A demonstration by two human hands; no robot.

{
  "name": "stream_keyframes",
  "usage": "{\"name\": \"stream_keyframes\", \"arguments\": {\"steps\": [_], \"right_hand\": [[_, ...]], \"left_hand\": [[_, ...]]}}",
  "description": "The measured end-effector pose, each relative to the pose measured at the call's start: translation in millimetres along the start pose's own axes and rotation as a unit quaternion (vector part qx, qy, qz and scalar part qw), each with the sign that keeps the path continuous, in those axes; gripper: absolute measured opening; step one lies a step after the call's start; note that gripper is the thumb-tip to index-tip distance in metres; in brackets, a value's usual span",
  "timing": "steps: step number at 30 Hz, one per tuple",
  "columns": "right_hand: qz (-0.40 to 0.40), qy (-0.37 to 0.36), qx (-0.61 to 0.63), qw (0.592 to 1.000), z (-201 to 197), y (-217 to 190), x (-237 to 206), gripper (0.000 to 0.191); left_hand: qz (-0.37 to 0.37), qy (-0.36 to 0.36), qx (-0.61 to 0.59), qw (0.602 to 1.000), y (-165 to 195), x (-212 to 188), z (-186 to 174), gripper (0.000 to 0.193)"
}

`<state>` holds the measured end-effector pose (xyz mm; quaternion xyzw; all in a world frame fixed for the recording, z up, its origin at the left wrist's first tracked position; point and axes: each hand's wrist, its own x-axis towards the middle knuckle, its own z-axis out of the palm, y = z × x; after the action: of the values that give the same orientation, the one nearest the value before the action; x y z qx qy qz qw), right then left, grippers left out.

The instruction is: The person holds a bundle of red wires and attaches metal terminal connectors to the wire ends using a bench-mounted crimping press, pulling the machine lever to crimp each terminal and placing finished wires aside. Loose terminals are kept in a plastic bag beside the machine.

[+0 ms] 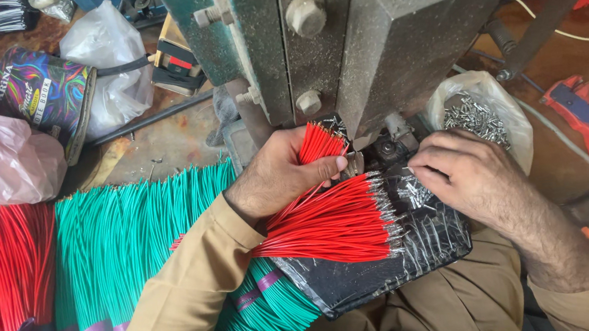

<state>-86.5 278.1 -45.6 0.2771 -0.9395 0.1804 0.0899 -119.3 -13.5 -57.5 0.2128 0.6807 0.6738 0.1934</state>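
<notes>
My left hand (282,175) grips a bunch of short red wires (316,143), their tips pointing up toward the foot of a grey-green press machine (339,37). My right hand (464,169) pinches a small metal terminal close to the machine's die (380,150). Below my hands a fan of red wires with metal terminal ends (337,223) lies on a black pad wrapped in clear tape (392,265) on my lap.
Large tied bundles of green wires (135,248) and red wires (1,291) lie at the left. A clear bag of loose metal terminals (483,120) sits right of the die. Red-and-blue hand pliers (585,117), plastic bags and a colourful rolled notebook (46,89) surround the machine.
</notes>
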Motion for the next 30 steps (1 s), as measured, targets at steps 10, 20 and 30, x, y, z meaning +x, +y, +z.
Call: {"name": "stream_keyframes", "arguments": {"steps": [10, 20, 30], "right_hand": [[0.146, 0.055, 0.357, 0.921, 21, 5, 4, 0.017], [0.089, 0.095, 0.438, 0.89, 61, -38, 38, 0.009], [0.123, 0.073, 0.417, 0.897, 57, -32, 41, 0.007]], "left_hand": [[0.001, -0.004, -0.023, 1.0, -5, 6, -10, 0.014], [0.0, -0.004, -0.006, 1.0, -5, -12, -29, 0.018], [0.009, -0.014, -0.008, 1.0, 5, -12, -27, 0.018]]}}
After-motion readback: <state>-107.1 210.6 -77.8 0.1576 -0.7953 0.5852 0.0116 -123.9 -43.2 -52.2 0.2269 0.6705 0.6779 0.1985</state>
